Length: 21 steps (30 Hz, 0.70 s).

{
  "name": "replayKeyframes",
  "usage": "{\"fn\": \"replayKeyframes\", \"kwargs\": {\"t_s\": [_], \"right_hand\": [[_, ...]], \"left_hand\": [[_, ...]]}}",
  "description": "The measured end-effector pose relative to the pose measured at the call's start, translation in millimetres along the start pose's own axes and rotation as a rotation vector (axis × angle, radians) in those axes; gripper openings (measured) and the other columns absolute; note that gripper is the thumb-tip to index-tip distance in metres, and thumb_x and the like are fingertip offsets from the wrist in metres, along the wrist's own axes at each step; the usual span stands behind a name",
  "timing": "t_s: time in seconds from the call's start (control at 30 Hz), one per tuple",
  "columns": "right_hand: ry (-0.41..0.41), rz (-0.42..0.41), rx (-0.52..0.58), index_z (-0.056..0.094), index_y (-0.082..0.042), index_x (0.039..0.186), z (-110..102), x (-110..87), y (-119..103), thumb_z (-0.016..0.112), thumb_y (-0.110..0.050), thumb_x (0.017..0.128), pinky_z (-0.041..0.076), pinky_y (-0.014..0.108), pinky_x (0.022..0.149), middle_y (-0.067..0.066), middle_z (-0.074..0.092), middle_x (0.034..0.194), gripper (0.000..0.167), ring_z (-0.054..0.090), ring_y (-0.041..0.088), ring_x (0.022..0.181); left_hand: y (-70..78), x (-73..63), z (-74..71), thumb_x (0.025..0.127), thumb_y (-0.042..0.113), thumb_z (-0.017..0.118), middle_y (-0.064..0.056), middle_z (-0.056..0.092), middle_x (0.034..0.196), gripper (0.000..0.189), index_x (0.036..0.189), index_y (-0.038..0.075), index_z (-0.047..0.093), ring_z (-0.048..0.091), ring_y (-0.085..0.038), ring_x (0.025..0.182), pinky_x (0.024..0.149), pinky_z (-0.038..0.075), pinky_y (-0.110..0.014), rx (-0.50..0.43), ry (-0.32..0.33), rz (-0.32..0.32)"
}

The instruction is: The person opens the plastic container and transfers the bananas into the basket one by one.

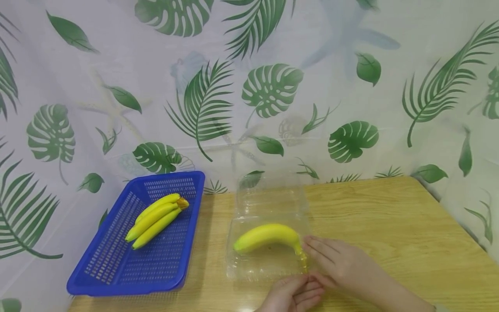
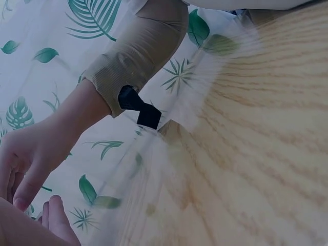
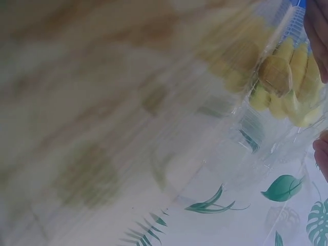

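Note:
A clear plastic clamshell container point(image 1: 253, 271) lies on the table with its lid point(image 1: 269, 197) folded back towards the wall. One yellow banana point(image 1: 269, 236) is inside it, the stem end towards my hands. My right hand point(image 1: 343, 264) reaches in from the right, extended fingertips at the container's right side. Palm up, my left hand point(image 1: 292, 294) sits by the front right corner, thumb at the edge and fingers loosely bent. Through clear plastic, the right wrist view shows yellow bananas point(image 3: 300, 72) with a brown end, and a few fingertips point(image 3: 322, 154).
To the left stands a blue plastic basket point(image 1: 191, 242) with a bunch of bananas point(image 1: 156, 219) in it. Behind the wooden table point(image 1: 374, 212) hangs a leaf-patterned cloth point(image 1: 269, 91). A beige sleeve point(image 2: 128, 56) covers the right forearm, with a black strap point(image 2: 138, 107) near its cuff.

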State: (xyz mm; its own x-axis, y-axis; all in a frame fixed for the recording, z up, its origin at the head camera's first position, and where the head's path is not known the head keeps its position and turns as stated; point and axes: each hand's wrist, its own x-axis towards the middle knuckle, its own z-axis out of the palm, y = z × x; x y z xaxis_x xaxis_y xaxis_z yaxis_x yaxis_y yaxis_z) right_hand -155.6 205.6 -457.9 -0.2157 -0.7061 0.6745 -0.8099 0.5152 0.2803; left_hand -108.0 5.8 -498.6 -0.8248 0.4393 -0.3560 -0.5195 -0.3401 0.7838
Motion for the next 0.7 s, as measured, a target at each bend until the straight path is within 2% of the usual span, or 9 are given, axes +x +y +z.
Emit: {"fn": "replayKeyframes", "kwargs": {"t_s": [0.13,0.43,0.7], "right_hand": [[-0.006,0.036,0.034,0.074,0.002,0.125,-1.6,2.1,-0.4,0.038,-0.042,0.115,0.063,0.033,0.084,0.012,0.076,0.129,0.057,0.075,0.020,0.106],[-0.027,0.139,0.123,0.074,-0.002,0.127,-6.8,6.6,0.3,0.037,-0.049,0.113,0.060,0.029,0.094,0.007,0.076,0.130,0.061,0.073,0.018,0.111],[-0.044,0.184,0.142,0.073,-0.004,0.129,-7.9,8.5,1.9,0.037,-0.050,0.113,0.059,0.027,0.096,0.006,0.075,0.129,0.061,0.073,0.018,0.110]], "left_hand": [[2.8,-1.3,-2.5,0.110,0.023,0.055,-0.019,0.073,0.130,0.046,0.140,-0.013,0.059,0.071,-0.027,0.123,0.113,0.056,-0.038,-0.002,-0.034,-0.017],[5.3,-2.5,-3.0,0.112,0.025,0.049,-0.032,0.061,0.144,0.053,0.144,-0.017,0.052,0.062,-0.040,0.136,0.118,0.052,-0.042,-0.033,-0.059,-0.036],[7.3,-3.8,-2.9,0.111,0.023,0.050,-0.031,0.064,0.140,0.052,0.142,-0.019,0.051,0.063,-0.040,0.136,0.117,0.052,-0.042,-0.045,-0.054,-0.050]]}}
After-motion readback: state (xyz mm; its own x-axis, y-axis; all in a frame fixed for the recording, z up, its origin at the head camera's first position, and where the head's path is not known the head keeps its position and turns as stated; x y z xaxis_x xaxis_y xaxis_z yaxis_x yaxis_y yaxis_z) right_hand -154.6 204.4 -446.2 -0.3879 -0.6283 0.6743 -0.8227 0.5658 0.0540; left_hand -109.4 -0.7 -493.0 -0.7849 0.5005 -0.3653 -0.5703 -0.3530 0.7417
